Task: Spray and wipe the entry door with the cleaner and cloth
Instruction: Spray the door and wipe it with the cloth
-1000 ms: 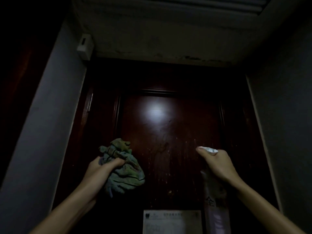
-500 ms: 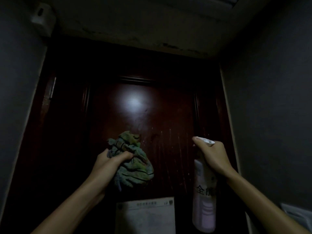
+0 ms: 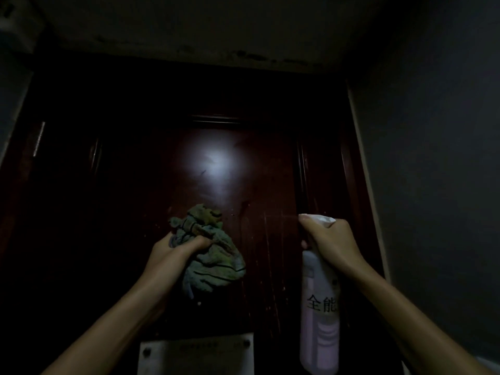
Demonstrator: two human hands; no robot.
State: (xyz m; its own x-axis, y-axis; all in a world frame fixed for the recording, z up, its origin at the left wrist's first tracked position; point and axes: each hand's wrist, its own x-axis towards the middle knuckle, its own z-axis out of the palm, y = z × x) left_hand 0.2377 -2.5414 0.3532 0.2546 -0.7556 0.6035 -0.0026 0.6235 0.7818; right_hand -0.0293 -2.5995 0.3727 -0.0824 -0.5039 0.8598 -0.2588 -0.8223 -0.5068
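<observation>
Entry door (image 3: 151, 185), glossy, streaked, dim — left grip (image 3: 173, 250) round cloth (image 3: 216, 263), right grip (image 3: 332, 239) round cleaner (image 3: 320, 320).

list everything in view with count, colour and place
door: 1, dark red-brown, centre, glare spot and pale streaks
cloth: 1, grey-green, bunched, before the door
spray bottle: 1, pale pink, white head, right of centre
notice: 1, white, low on the door
wall: 1, grey, right
ceiling: 1, stained off-white, top
box: 1, whitish, top left corner
left hand: 1, grips the cloth
right hand: 1, grips the spray bottle
</observation>
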